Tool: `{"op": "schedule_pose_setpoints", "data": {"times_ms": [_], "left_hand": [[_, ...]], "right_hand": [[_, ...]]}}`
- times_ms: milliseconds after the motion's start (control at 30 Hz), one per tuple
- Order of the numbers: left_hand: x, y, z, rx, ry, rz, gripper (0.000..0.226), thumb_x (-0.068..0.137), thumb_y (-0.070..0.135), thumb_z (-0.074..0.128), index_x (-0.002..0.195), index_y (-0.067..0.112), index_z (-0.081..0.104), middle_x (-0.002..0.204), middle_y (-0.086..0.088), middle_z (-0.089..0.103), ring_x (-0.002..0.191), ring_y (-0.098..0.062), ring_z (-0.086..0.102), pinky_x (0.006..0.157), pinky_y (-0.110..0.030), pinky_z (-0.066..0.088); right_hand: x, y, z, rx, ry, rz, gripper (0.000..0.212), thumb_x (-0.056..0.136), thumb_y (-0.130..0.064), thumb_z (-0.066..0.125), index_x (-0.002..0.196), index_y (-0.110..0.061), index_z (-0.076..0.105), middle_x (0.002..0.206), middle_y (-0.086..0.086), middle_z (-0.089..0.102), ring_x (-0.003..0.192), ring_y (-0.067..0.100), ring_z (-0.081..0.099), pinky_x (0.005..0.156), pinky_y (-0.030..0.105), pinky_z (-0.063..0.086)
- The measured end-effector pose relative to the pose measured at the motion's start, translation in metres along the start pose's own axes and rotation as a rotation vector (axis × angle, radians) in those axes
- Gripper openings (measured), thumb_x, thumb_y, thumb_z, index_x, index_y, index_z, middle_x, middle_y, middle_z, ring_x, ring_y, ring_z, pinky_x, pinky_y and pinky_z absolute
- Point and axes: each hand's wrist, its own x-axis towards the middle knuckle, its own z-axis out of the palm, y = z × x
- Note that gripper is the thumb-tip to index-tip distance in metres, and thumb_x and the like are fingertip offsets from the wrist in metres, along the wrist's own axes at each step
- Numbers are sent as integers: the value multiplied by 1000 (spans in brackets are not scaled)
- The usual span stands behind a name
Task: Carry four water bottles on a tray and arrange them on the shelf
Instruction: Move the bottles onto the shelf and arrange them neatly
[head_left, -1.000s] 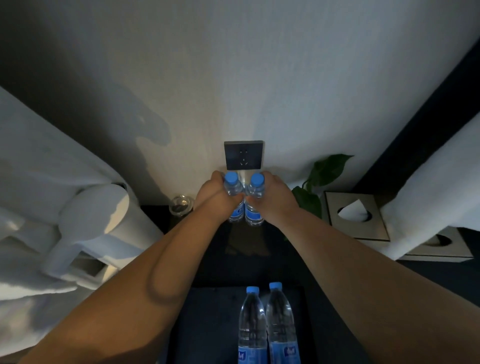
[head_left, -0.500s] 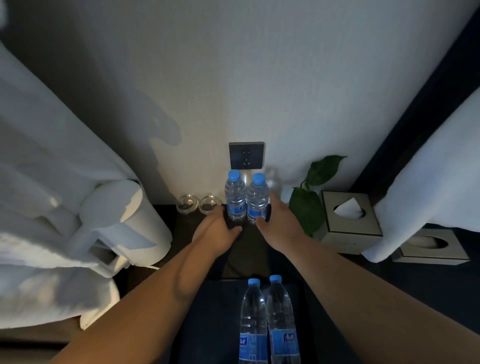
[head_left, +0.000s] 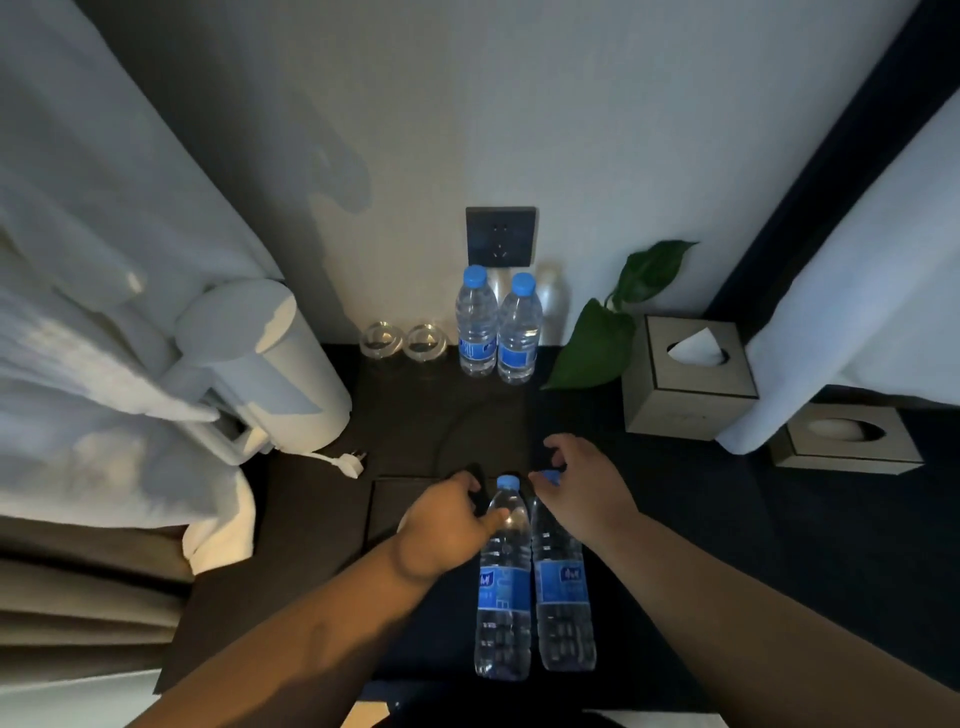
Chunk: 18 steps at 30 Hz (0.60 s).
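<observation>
Two clear water bottles with blue caps and labels stand side by side against the wall: the left one (head_left: 475, 325) and the right one (head_left: 518, 332), under a dark wall socket. Two more bottles stand upright on a dark tray (head_left: 395, 499) near me: the left one (head_left: 504, 582) and the right one (head_left: 563, 587). My left hand (head_left: 447, 519) is at the neck of the left tray bottle, fingers spread, thumb touching its shoulder. My right hand (head_left: 579, 480) hovers over the right tray bottle's cap, fingers curled apart. Neither hand has closed on a bottle.
A white kettle (head_left: 260, 364) with its plug (head_left: 350, 462) sits at left under white robes. Two upturned glasses (head_left: 382, 340) (head_left: 427, 343) stand left of the far bottles. A green plant (head_left: 602, 343) and two tissue boxes (head_left: 691, 379) (head_left: 847, 436) are at right on the dark shelf.
Both hands let go of the two bottles by the wall and drew back toward me to the two bottles on the tray. The camera has tilted down and back.
</observation>
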Motion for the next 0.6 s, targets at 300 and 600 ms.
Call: {"op": "schedule_pose_setpoints", "data": {"times_ms": [300,600], "left_hand": [[-18,2,24,37,-129,-13,61,82,74,62,115,23,60,99,6,69,89,-14,67,69,-31,49],[-9,8,36,16,-196,-108,62,72,81,59,94,24,66,78,6,65,67,-9,63,51,-25,40]], "right_hand": [[-31,17,-3,-115,-148,96,39,90,-54,69,118,-29,60,95,-10,60,83,5,59,66,28,47],[-44,15,9,-84,-302,214,64,86,-63,64,132,-23,45,98,-2,66,80,14,67,64,33,54]]}}
